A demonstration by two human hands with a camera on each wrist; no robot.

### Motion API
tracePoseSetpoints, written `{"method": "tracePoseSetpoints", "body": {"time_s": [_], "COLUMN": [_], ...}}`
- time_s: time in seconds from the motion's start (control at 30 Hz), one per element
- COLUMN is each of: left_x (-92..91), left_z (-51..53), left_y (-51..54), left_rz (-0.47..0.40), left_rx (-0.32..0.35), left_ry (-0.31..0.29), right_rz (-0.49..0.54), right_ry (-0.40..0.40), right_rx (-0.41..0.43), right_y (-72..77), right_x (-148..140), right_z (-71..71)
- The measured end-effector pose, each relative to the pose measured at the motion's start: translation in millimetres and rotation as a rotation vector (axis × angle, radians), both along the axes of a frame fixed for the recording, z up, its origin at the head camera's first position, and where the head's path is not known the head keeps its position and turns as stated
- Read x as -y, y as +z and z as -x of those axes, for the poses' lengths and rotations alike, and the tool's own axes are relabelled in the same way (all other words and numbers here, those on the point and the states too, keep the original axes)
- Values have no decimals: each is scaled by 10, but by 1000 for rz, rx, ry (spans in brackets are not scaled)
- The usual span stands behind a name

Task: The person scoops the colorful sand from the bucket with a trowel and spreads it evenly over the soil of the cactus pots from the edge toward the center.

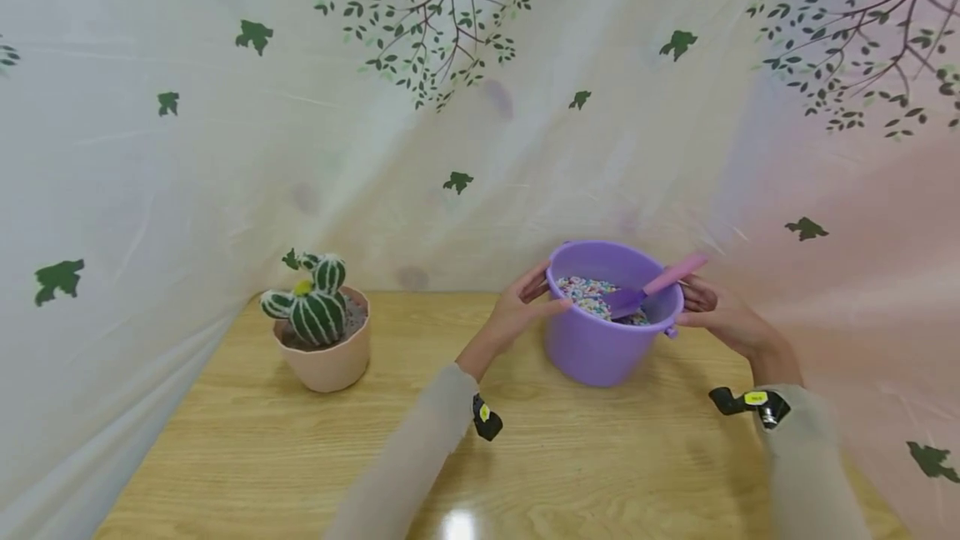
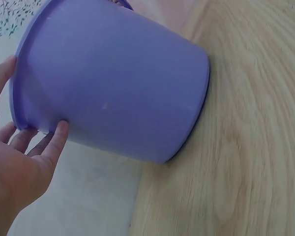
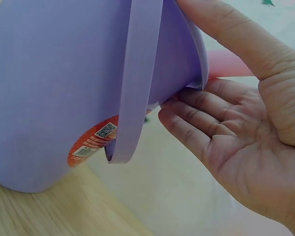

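A person's left hand and right hand, fingers spread, brace opposite sides of a purple bucket on the far right of a wooden table; stiff, smooth-looking, likely pellet-weighted, it is best held beneath its rim.

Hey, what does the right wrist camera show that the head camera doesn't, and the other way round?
Only the right wrist view shows the orange-red sticker on the purple bucket and the broad band of its carrying handle.

Only the head view shows the potted cactus, the left hand, the multicoloured granules inside the bucket and the scoop's purple blade.

Both show the bucket, the right hand at its rim, the scoop's pink handle, the wooden table and the pale backdrop.
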State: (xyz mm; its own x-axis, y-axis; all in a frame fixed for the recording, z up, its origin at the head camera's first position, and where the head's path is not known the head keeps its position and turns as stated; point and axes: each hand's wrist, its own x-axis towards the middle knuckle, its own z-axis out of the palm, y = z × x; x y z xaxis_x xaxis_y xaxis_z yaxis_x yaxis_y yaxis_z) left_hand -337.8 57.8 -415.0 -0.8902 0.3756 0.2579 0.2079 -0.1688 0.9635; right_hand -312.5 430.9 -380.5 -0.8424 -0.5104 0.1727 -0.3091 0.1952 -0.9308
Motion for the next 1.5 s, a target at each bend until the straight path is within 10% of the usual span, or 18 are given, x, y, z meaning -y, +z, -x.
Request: {"method": "tracePoseSetpoints", "body": {"time_s": [0.73, 1.5], "left_x": [1239, 1803], "left_z": [85, -132], "left_y": [26, 35], "left_rz": [52, 25], "left_rx": [35, 50], "left_ry": [-52, 16], "right_rz": [77, 21], "right_ry": [-64, -60], "right_rx": [35, 56], "right_y": [6, 73], "right_x": [1119, 1749], "right_z": [201, 235]}}
